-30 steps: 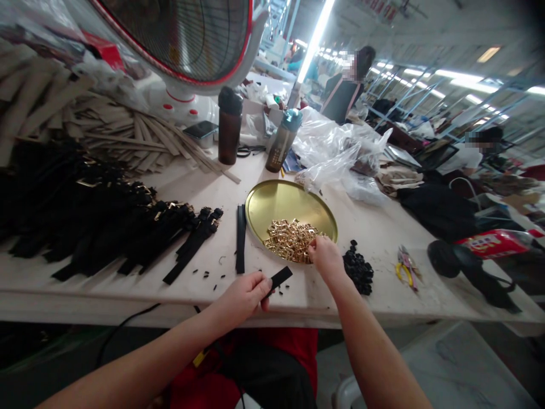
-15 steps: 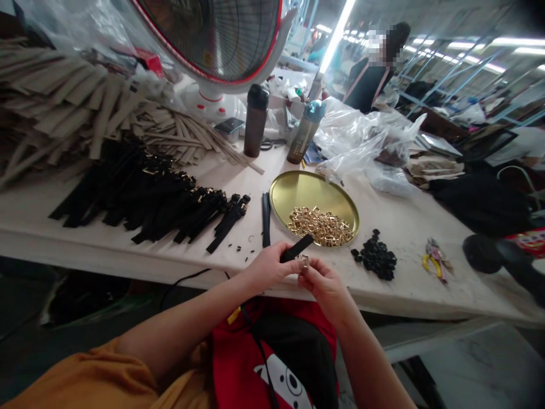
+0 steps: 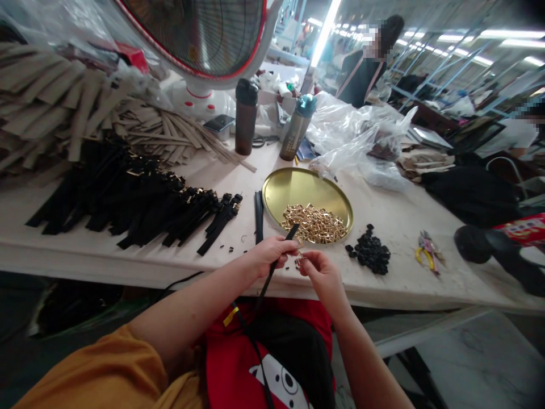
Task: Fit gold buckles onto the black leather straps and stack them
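My left hand [image 3: 272, 254] is closed around a narrow black strap [image 3: 266, 287], which hangs below the fist toward my lap while its other end sticks up above the fingers. Close beside it, my right hand [image 3: 321, 271] pinches a small gold buckle [image 3: 298, 261] at the strap; whether the two are joined cannot be made out. Just beyond my hands is a round gold tray [image 3: 298, 180] with a heap of gold buckles [image 3: 314, 223]. A pile of small black loops [image 3: 371, 253] lies to the right of the tray. Black strips [image 3: 259, 215] lie along its left side.
Black straps with gold buckles [image 3: 170, 210] lie in a row at left, before stacked beige strips [image 3: 46, 108]. A fan [image 3: 204, 40], two bottles [image 3: 247, 119] and plastic bags [image 3: 357, 142] stand behind. Yellow-handled pliers [image 3: 427, 258] lie at right. A person [image 3: 361, 74] is farther off.
The strap in my left hand has turned: it now hangs down below the fist. My right hand still pinches the buckle, slightly lower. The view has shifted a little.
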The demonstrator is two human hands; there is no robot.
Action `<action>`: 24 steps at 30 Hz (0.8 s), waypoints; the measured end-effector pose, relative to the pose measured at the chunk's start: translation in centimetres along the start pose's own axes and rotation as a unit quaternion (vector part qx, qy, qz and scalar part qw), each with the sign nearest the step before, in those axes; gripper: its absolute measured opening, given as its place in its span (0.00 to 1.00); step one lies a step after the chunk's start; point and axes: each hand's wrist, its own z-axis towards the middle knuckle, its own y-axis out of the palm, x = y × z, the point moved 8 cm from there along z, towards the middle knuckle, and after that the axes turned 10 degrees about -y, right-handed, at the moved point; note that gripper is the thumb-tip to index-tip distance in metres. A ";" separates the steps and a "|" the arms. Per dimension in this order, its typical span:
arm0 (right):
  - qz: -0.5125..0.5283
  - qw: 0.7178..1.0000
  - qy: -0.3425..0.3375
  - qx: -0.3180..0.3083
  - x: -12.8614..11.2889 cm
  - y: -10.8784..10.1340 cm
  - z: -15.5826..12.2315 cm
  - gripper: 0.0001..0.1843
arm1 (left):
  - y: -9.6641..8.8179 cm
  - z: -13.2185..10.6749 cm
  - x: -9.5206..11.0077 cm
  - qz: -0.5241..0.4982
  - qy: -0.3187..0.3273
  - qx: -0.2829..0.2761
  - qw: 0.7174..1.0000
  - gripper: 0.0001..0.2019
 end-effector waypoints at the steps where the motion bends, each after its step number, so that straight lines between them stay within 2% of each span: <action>1: 0.040 0.999 0.030 0.012 0.7 -0.2 0.1 0.13 | -0.2 0.6 0.9 -0.002 0.017 0.018 1.000 0.07; 4: 0.176 0.978 0.102 0.043 2.0 -0.4 0.0 0.14 | -0.9 2.0 3.4 0.003 0.070 0.066 0.995 0.09; 6: 0.247 0.960 0.123 0.057 2.1 -0.4 -0.1 0.14 | -1.2 2.1 4.0 0.028 0.092 0.092 0.991 0.08; 8: 0.297 0.943 0.134 0.068 2.2 -0.4 -0.1 0.12 | -1.2 1.4 3.7 0.104 0.102 0.110 0.983 0.09; 11: 0.336 0.928 0.135 0.094 2.5 -0.6 0.0 0.09 | -0.5 -0.9 2.2 0.268 0.116 0.110 0.950 0.13; 13: 0.341 0.923 0.138 0.112 3.1 -0.8 0.0 0.08 | 0.1 -2.5 1.2 0.332 0.128 0.106 0.928 0.14; 16: 0.335 0.922 0.149 0.121 3.6 -0.7 -0.3 0.07 | 0.4 -3.8 0.4 0.363 0.124 0.113 0.917 0.15; 20: 0.300 0.941 0.108 0.108 2.4 0.0 -0.9 0.08 | 0.4 -3.6 0.4 0.310 0.122 0.138 0.933 0.12; 24: 0.207 0.966 0.023 0.156 0.5 -0.4 -1.7 0.10 | 1.0 -2.8 -1.0 0.239 0.072 0.116 0.961 0.14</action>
